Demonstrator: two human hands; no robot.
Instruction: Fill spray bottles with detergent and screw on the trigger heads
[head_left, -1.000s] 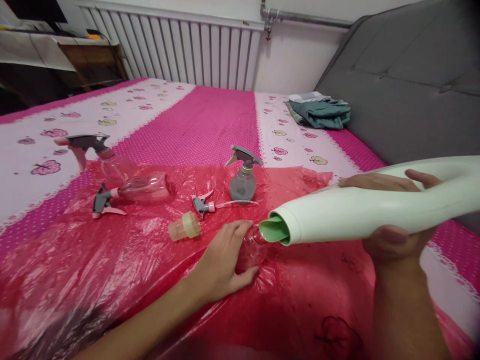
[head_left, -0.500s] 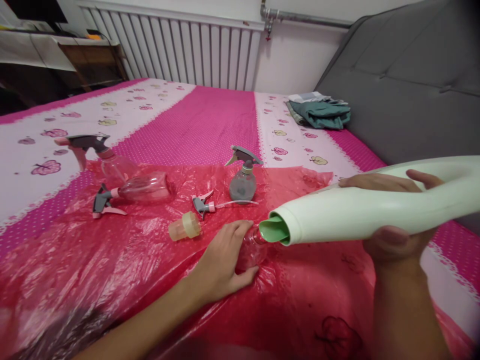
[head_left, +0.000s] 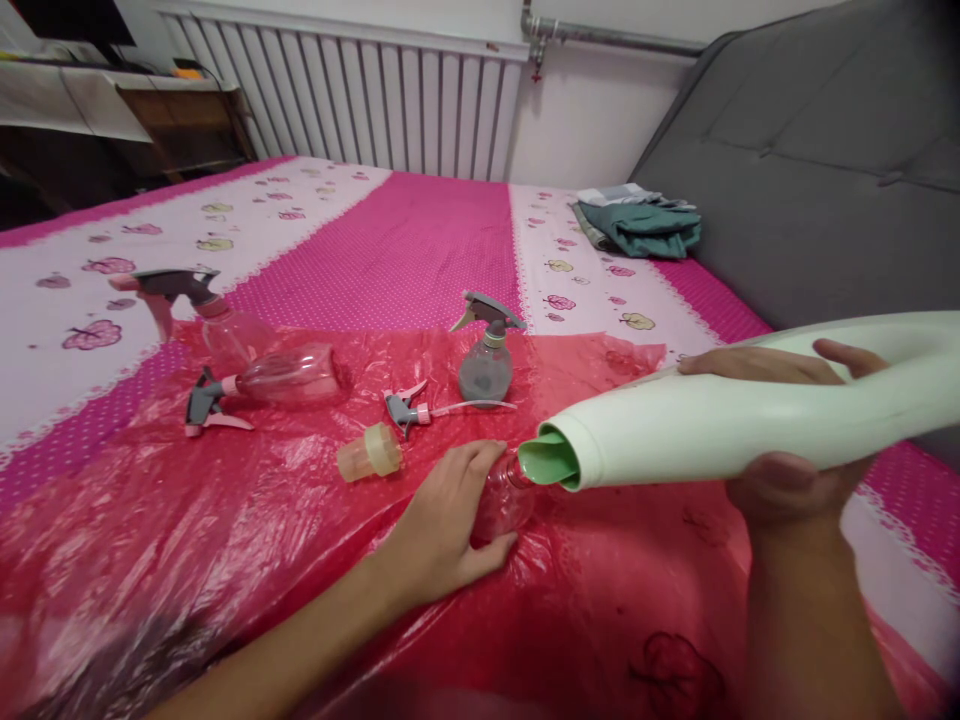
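With fingers curved round its side, my left hand (head_left: 454, 525) holds a small clear spray bottle (head_left: 504, 505) whose top is off. My right hand (head_left: 784, 475) grips a big pale green detergent jug (head_left: 675, 425), tipped nearly level. The jug's green spout (head_left: 550, 460) lies at the mouth of the bottle; I cannot make out any liquid running. Just beyond my left hand lie a grey and pink spray head (head_left: 407, 408) with its tube and a yellowish translucent cap (head_left: 371, 453).
A grey spray bottle (head_left: 486, 370) stands behind the small bottle. On the left, one pink spray bottle (head_left: 292, 375) lies flat and another (head_left: 232, 335) stands behind. Red plastic sheeting (head_left: 262, 530) covers part of the bed. Folded clothes (head_left: 641, 225) rest near the grey headboard (head_left: 817, 150).
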